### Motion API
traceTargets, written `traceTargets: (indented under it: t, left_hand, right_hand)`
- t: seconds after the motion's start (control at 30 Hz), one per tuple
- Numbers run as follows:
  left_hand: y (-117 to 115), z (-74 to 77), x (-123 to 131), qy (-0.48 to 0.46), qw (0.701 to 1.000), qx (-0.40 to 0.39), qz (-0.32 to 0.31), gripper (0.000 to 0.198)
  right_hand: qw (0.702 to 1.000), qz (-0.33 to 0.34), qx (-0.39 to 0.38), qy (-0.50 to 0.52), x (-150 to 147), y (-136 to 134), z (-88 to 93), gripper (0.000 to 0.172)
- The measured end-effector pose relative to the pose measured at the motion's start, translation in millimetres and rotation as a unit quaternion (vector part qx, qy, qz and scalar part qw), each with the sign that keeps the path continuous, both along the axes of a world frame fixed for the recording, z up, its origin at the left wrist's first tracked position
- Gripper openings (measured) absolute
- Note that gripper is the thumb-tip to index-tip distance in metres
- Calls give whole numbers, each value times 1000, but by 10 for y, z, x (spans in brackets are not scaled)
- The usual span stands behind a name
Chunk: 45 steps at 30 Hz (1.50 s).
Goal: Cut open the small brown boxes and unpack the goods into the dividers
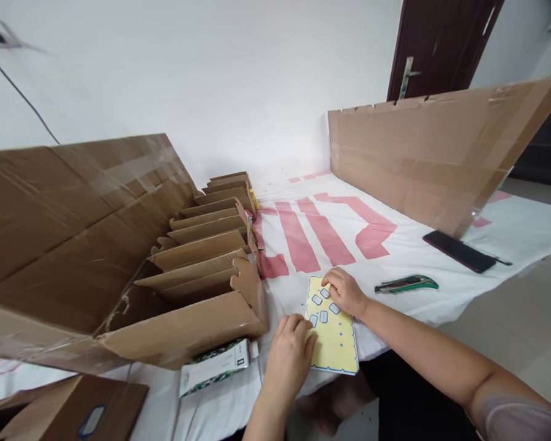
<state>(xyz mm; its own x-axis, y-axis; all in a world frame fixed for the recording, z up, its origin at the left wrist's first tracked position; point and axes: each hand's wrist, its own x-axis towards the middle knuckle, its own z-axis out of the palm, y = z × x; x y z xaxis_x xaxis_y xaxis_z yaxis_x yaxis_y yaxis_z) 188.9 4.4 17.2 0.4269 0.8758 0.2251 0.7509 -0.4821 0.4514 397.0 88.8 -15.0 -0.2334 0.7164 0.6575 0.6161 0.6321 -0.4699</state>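
A yellow sheet with a wavy blue border lies near the front edge of the cloth-covered table. Several small blue-framed white labels are scattered over its upper part, with tiny blue marks lower down. My left hand is closed at the sheet's left edge, fingers curled and the thumb by the edge, beside one label. Bent over the upper right of the sheet, my right hand has its fingertips pressed together close to the top label. Whatever is between those fingertips is hidden.
Cardboard dividers form a row of slots on the left, before a tall cardboard panel. A patterned carton lies in front. A green utility knife and a black phone lie right, below another cardboard panel.
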Motion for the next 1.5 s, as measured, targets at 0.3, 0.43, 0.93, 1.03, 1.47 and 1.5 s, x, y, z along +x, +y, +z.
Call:
traceTargets:
  t: [0.3,0.43,0.93,1.03,1.47,1.5]
  left_hand:
    - [-271,98,-1,-11,995,-86,-58,31]
    - [-289,26,6,1,994,-90,-67,33]
    - [-210,62,72,0,989,-129,-71,11]
    - [-187,55,73,-1,988,-134,-75,9]
    - [-142,13,63,-7,995,-79,-68,14]
    - [-126,2,60,-6,996,-65,-57,14]
  right_hand:
    - [999,-37,-6,10,7,19,10,31]
    - [998,60,4,7,-30,-44,58,32]
    - [989,110,-93,-35,-56,-80,90,21]
    - [977,128,-166,27,-23,-92,138,21]
    - [967,206,-114,-97,10,-109,236,24]
    - [967,207,-116,-96,14,-114,242,26]
